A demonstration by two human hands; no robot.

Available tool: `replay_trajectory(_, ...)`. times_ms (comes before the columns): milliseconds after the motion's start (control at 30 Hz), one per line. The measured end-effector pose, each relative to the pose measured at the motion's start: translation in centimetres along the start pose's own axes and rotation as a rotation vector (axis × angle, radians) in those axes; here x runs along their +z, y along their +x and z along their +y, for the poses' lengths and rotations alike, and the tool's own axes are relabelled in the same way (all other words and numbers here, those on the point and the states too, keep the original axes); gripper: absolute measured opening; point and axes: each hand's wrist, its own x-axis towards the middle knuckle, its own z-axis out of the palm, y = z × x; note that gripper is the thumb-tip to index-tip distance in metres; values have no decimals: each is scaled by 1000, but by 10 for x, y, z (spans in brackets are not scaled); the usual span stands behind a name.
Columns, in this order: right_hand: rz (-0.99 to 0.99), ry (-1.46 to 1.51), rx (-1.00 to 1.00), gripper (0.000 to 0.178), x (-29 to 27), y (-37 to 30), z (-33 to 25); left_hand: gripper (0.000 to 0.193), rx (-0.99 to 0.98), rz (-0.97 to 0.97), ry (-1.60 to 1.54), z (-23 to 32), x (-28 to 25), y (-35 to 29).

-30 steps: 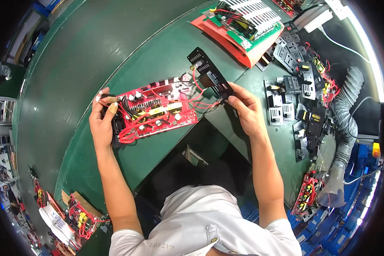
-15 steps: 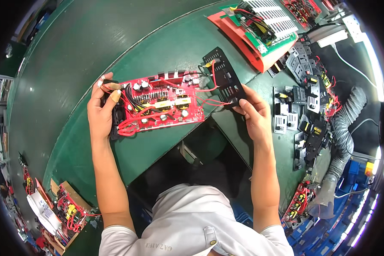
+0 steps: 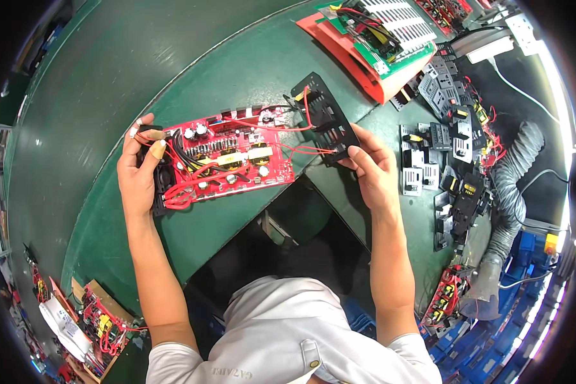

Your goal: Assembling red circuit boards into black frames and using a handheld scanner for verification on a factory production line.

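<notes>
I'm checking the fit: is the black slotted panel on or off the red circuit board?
Off: the black slotted panel slants away from the red circuit board; green tabletop shows between, crossed by thin red wires.

The board (image 3: 227, 157) lies left of the panel (image 3: 326, 121), both over the tabletop (image 3: 198, 237). The holder (image 3: 352, 62) is far right; socket plates (image 3: 413, 181) sit right of the panel, the hose (image 3: 515, 182) farther right.
</notes>
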Motion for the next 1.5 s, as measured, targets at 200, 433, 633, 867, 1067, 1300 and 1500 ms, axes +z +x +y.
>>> replay_trajectory(200, -40, 29, -28, 43, 0, 0, -3, 15, 3, -20, 23, -1, 0, 3)
replay_trajectory(433, -83, 75, 10, 46, -2, -1, -3, 21, -40, -20, 2, -2, -2, 1)
replay_trajectory(633, -68, 152, 73, 47, -2, -2, -7, 19, -52, -25, -15, -4, 6, 4)
replay_trajectory(867, -87, 46, -145, 49, 4, 2, 0, 31, 38, -8, 123, -1, -8, 4)
replay_trajectory(1067, -45, -4, -105, 45, 3, 4, 1, 90, -188, -86, 596, 57, -2, -17)
replay_trajectory(1300, -43, 30, -96, 43, 1, -2, 1, 77, -289, -52, 663, 50, 8, -5)
replay_trajectory(1500, -88, 3, -146, 44, 3, 3, 5, 31, -204, 62, 459, 31, 5, 0)
